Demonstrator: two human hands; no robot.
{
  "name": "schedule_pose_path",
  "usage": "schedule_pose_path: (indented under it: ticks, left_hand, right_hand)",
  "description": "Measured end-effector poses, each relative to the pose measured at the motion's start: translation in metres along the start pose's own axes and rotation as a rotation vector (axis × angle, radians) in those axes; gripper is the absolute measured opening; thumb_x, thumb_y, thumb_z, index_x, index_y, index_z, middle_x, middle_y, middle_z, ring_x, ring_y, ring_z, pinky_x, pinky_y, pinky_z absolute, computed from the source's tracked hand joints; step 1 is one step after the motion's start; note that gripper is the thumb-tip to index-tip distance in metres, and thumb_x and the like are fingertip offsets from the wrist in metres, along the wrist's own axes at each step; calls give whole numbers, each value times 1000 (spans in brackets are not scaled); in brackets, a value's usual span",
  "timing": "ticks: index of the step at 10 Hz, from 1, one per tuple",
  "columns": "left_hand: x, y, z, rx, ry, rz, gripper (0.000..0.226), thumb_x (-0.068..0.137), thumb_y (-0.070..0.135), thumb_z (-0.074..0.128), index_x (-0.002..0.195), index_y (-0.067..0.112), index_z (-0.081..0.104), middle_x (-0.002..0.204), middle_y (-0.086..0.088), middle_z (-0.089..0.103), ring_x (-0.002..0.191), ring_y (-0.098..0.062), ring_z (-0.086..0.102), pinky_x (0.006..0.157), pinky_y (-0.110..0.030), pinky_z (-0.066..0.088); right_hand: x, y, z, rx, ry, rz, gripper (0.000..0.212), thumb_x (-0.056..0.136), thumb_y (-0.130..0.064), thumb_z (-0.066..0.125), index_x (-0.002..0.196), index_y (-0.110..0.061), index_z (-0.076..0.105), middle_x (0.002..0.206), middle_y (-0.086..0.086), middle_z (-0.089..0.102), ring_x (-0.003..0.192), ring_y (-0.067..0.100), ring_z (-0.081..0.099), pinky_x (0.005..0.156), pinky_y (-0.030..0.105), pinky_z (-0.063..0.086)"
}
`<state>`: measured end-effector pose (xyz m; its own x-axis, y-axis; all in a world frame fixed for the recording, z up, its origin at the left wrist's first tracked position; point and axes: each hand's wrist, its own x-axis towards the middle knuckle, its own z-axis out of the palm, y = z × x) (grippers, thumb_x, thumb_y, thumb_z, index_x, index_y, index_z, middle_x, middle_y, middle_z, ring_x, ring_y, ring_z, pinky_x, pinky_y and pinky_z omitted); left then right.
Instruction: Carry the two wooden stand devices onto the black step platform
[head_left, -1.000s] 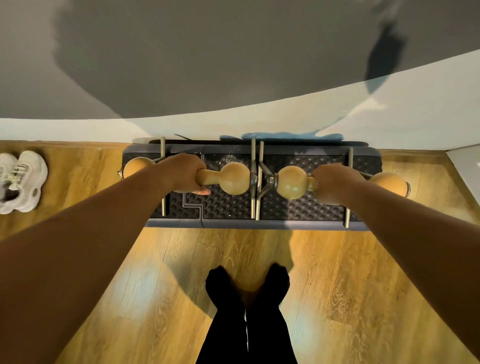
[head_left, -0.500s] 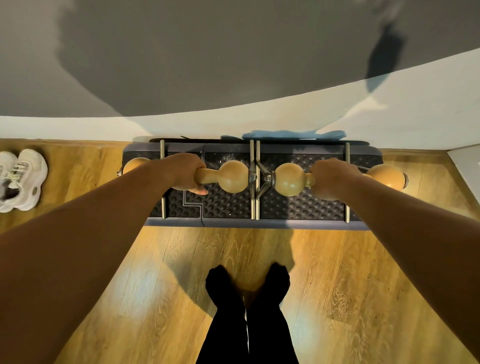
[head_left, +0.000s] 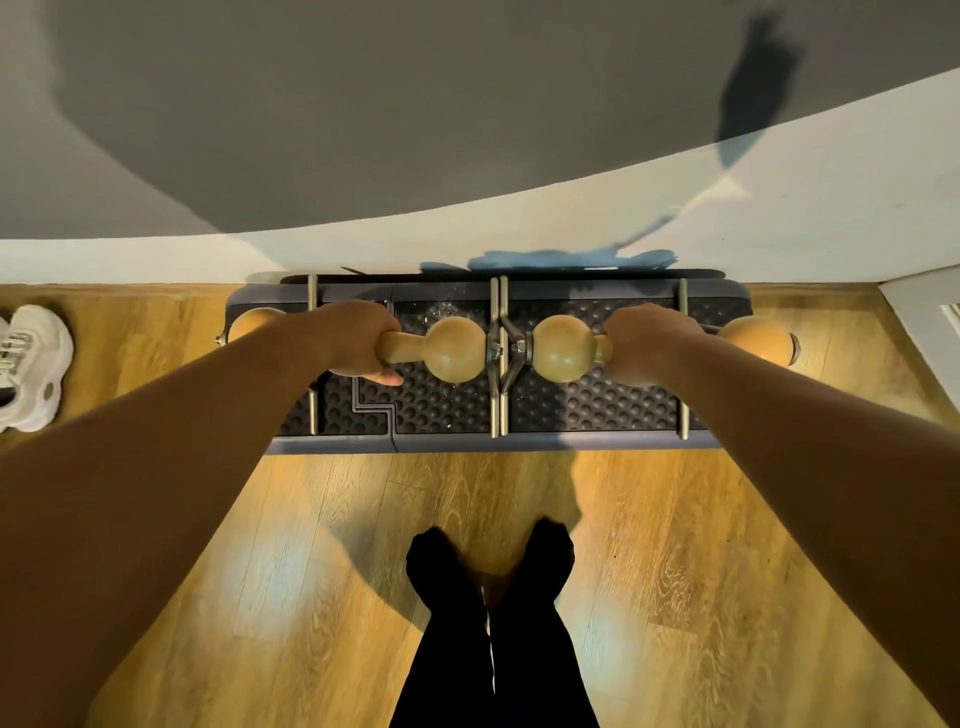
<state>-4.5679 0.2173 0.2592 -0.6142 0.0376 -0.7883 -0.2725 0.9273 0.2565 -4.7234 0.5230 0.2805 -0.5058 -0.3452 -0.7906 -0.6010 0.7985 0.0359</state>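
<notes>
A long black step platform with a studded rubber top (head_left: 597, 405) is seen lying on the wood-grain laminate floor (head_left: 322, 545), its far edge against the white wall (head_left: 779, 208). Two stand devices with rounded light wooden handles on grey metal bar feet are held side by side over the platform's top, their inner metal feet close together near the platform's middle. The left wooden stand device (head_left: 452, 349) is gripped by the left hand (head_left: 353, 338), whose fingers are wrapped round the narrow neck of the handle. The right wooden stand device (head_left: 563, 349) is gripped in the same way by the right hand (head_left: 649, 343). Whether the metal feet touch the platform cannot be told. Black-clad legs and feet (head_left: 491, 566) are seen on the floor before the platform, and a white trainer (head_left: 31, 364) lies at the left edge.
</notes>
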Motion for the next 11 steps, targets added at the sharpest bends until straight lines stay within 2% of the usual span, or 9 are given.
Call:
schedule_pose_path:
  ticks: [3, 4, 5, 6, 7, 8, 9, 10, 11]
  left_hand:
    - [-7, 0, 5, -7, 93, 18, 26, 82, 50, 80, 84, 37, 58, 78, 10, 66, 73, -10, 62, 78, -36, 51]
    - [-11, 0, 6, -9, 169, 11, 26, 82, 48, 80, 85, 34, 59, 75, 12, 62, 69, -8, 58, 69, -31, 45]
    - [-15, 2, 9, 13, 229, 4, 27, 83, 49, 78, 89, 34, 56, 76, 13, 58, 70, -8, 55, 69, -30, 42]
    - [-18, 2, 22, 66, 349, -51, 30, 87, 54, 72, 102, 31, 60, 86, 8, 63, 80, -13, 59, 78, -34, 47]
    - [-17, 2, 30, 63, 426, -82, 33, 86, 54, 72, 107, 30, 62, 94, 5, 67, 87, -18, 62, 85, -39, 48]
    - [-19, 5, 36, 32, 482, -95, 50, 83, 52, 77, 124, 30, 60, 119, 0, 67, 114, -27, 59, 102, -50, 41]
    - [-24, 7, 39, 24, 468, -95, 70, 83, 50, 77, 144, 29, 49, 143, -4, 55, 135, -32, 46, 114, -54, 29]
    - [-34, 11, 46, 34, 503, -60, 90, 84, 48, 78, 158, 29, 31, 162, -6, 38, 150, -34, 30, 123, -54, 15]
    - [-41, 13, 50, 37, 543, -52, 97, 83, 46, 79, 161, 30, 24, 166, -5, 31, 153, -33, 24, 125, -53, 11]
  right_hand:
    - [2, 1, 2, -8, 22, -15, 24, 88, -29, 72, 74, -23, 53, 77, 1, 66, 73, 19, 65, 72, 35, 57]
    - [4, 3, 7, -14, 55, -26, 23, 87, -32, 73, 76, -25, 53, 77, 0, 65, 71, 18, 63, 68, 34, 53]
    - [3, 5, 11, -14, 79, -43, 19, 86, -36, 74, 87, -25, 59, 79, -2, 64, 74, 18, 63, 68, 34, 51]
    - [1, 5, 16, 21, 138, -66, 30, 84, -41, 77, 106, -29, 61, 89, -4, 65, 86, 21, 64, 78, 41, 53]
    - [-3, 8, 21, 51, 176, -68, 37, 83, -43, 78, 113, -30, 61, 97, -3, 67, 95, 24, 63, 87, 46, 53]
    - [-11, 12, 29, 67, 263, -68, 44, 83, -43, 78, 120, -26, 60, 108, 2, 68, 108, 30, 61, 92, 49, 50]
    - [-16, 11, 36, 74, 322, -63, 52, 84, -40, 79, 129, -24, 58, 117, 5, 69, 115, 33, 60, 100, 52, 46]
    - [-24, 10, 45, 114, 378, -57, 67, 84, -35, 81, 144, -25, 52, 134, 9, 64, 132, 37, 52, 118, 62, 31]
    - [-28, 9, 45, 112, 398, -39, 76, 84, -31, 82, 151, -25, 46, 145, 10, 57, 143, 38, 43, 123, 65, 20]
